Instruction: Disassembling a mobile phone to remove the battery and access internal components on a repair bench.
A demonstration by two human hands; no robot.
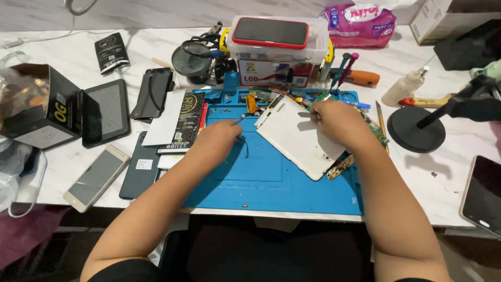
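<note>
A white tablet back cover (297, 138) lies tilted on the blue work mat (250, 177). My right hand (336, 121) rests on its upper right corner, fingers pressed down on it. My left hand (219, 137) sits on the mat just left of the cover and grips a thin metal tool (241, 119) whose tip points toward the cover's upper left edge. Small circuit parts (313, 97) lie beyond the cover at the mat's far edge.
A clear parts box (276, 49) with a red-edged phone on top stands behind the mat. Phones and a tablet (104, 112) lie at the left, a round black stand base (416, 129) and a glue bottle (404, 87) at the right. Screwdrivers (342, 68) stand by the box.
</note>
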